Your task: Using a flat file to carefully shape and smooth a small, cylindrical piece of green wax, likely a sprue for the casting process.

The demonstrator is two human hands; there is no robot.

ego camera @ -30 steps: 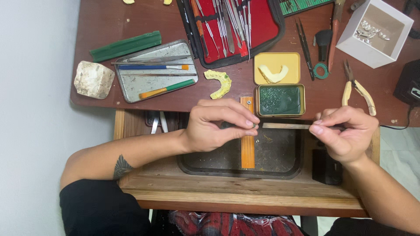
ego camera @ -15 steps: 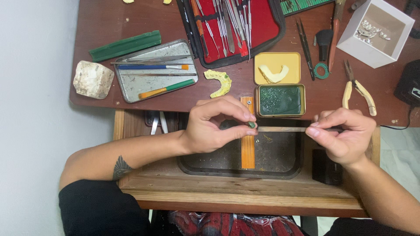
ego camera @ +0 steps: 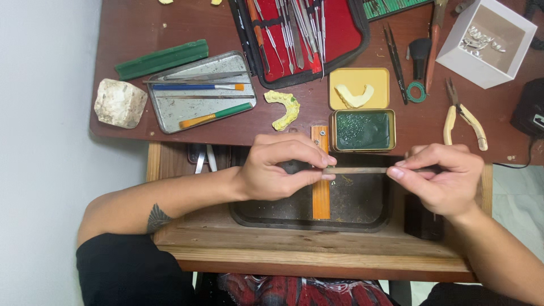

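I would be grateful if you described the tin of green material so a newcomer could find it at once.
On the dark red-brown table, look just beyond the thin stick held between both hands. The tin of green material sits there, directly below the yellow lid. It alone is filled with dark green.

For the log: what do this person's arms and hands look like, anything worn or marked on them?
Both hands, the left hand and the right hand, are bare: no gloves, rings or watch can be seen. The forearms are bare too. The left forearm carries a dark tattoo near the elbow. A black sleeve covers the left upper arm.
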